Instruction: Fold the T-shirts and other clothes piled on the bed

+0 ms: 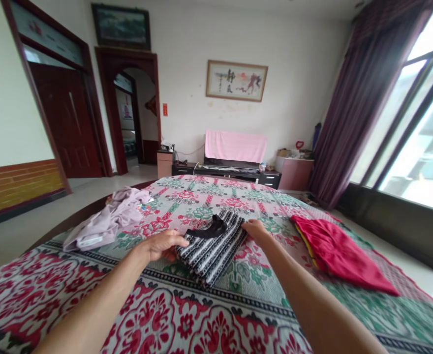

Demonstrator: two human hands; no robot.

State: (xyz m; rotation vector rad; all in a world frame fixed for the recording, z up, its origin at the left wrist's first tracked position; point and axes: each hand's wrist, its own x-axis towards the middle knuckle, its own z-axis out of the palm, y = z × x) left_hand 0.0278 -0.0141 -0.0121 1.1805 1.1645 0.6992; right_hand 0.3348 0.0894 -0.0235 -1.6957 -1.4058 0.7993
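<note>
A black-and-white striped knit top [216,250] with a black neckband lies folded into a compact shape on the patterned cloth [187,319], in the middle of the view. My left hand [165,245] pinches its left edge near the neckband, thumb on top and fingers partly tucked beneath. At the upper right edge, my right hand [255,229] grips the fabric between thumb and fingers. The neckband faces away from me and slightly left. Some fingertips of both hands are hidden by the cloth of the top.
A crumpled pale pink garment [108,219] lies on the left of the covered round table. On the right is a red garment [344,253] with a yellow edge. Beyond the table stands a low cabinet [231,172] with a pink cloth [234,146] above it.
</note>
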